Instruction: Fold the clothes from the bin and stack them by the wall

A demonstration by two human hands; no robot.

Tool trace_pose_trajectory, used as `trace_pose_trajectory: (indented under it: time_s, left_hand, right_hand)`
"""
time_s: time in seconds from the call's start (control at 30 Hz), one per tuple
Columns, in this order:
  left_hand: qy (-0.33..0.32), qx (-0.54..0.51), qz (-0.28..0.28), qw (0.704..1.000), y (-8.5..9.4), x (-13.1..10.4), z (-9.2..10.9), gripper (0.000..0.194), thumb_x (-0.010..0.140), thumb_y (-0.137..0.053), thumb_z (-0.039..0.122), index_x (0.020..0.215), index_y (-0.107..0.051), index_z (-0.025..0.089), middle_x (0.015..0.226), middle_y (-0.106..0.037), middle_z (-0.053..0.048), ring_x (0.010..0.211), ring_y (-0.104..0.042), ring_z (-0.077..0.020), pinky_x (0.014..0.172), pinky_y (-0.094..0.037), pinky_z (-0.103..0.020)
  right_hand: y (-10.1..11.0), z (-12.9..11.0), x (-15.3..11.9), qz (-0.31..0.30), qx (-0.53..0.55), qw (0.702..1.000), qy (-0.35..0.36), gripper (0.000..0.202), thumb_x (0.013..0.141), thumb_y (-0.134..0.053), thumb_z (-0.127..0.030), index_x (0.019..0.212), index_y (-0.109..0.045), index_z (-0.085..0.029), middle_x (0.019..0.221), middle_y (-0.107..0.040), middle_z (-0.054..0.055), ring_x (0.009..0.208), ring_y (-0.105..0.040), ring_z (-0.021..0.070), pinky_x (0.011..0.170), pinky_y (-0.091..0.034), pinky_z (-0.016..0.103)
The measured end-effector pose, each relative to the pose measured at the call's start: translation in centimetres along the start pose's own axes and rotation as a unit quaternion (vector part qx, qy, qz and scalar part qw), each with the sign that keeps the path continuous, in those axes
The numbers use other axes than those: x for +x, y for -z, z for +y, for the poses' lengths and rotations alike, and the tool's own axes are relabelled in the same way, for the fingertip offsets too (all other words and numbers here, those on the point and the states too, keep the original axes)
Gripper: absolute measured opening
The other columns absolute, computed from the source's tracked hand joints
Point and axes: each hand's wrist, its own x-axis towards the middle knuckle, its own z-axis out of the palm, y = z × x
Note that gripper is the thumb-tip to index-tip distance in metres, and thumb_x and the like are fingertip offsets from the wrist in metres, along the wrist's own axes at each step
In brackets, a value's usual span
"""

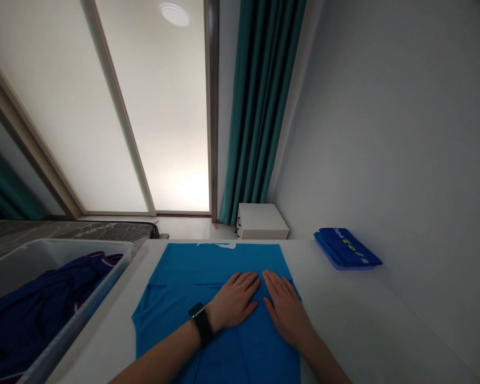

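Observation:
A bright blue garment (184, 288) lies spread on a white table (344, 320), with a white mark at its far edge and a few creases. My left hand (234, 300), with a black watch (201, 322) on the wrist, rests palm down on the garment near its middle, fingers stretched out. Just to its right my right hand (287, 309) lies flat near the garment's right edge, fingers extended. A small gap separates the two hands. Neither one grips the cloth.
At the left stands a translucent bin (116, 272) holding dark blue clothing (44, 293). Folded dark blue cloth (346, 248) lies at the table's right back, by the wall. Beyond the table are a white cabinet (262, 221) and a green curtain (260, 106).

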Motion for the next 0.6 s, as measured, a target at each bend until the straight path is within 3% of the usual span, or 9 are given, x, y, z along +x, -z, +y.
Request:
trace_pose_trajectory:
  time_s: [0.17, 0.37, 0.5, 0.6]
  left_hand:
    - [-0.008, -0.006, -0.018, 1.0, -0.6, -0.2, -0.3, 0.057, 0.103, -0.03, 0.047, 0.152, -0.029, 0.02, 0.156, -0.035, -0.009, 0.143, -0.031, -0.0256, 0.118, -0.021, -0.046]
    - [0.005, -0.003, -0.013, 1.0, -0.2, -0.4, -0.1, 0.058, 0.102, -0.028, 0.051, 0.153, -0.029, 0.021, 0.156, -0.035, -0.008, 0.144, -0.031, -0.0239, 0.119, -0.02, -0.044]
    - [0.038, 0.0, -0.005, 0.999, 1.3, -1.6, -1.4, 0.059, 0.102, -0.029, 0.052, 0.153, -0.028, 0.021, 0.156, -0.034, -0.008, 0.144, -0.031, -0.0246, 0.118, -0.022, -0.045]
    - [0.073, 0.015, 0.006, 0.997, 3.3, -3.1, -3.9, 0.056, 0.102, -0.033, 0.049, 0.151, -0.031, 0.023, 0.155, -0.036, -0.008, 0.143, -0.033, -0.0252, 0.118, -0.023, -0.046]
  right_hand:
    - [-0.9, -0.1, -0.4, -0.077, 0.006, 0.997, -0.012, 0.064, 0.101, -0.023, -0.053, 0.153, -0.027, -0.015, 0.159, -0.024, 0.006, 0.147, -0.021, 0.0238, 0.121, -0.014, 0.045]
    - [-0.8, -0.3, -0.2, -0.089, 0.025, 0.995, -0.037, 0.069, 0.099, -0.024, -0.059, 0.153, -0.028, -0.016, 0.159, -0.021, 0.006, 0.147, -0.017, 0.026, 0.121, -0.017, 0.045]
    - [-0.4, -0.5, 0.0, -0.098, 0.036, 0.993, -0.048, 0.068, 0.098, -0.024, -0.06, 0.153, -0.028, -0.019, 0.159, -0.022, 0.005, 0.147, -0.019, 0.0258, 0.121, -0.016, 0.048]
    - [-0.2, -0.4, 0.7, -0.079, 0.046, 0.994, -0.052, 0.066, 0.099, -0.023, -0.058, 0.153, -0.025, -0.021, 0.159, -0.023, 0.003, 0.147, -0.02, 0.0244, 0.121, -0.014, 0.049]
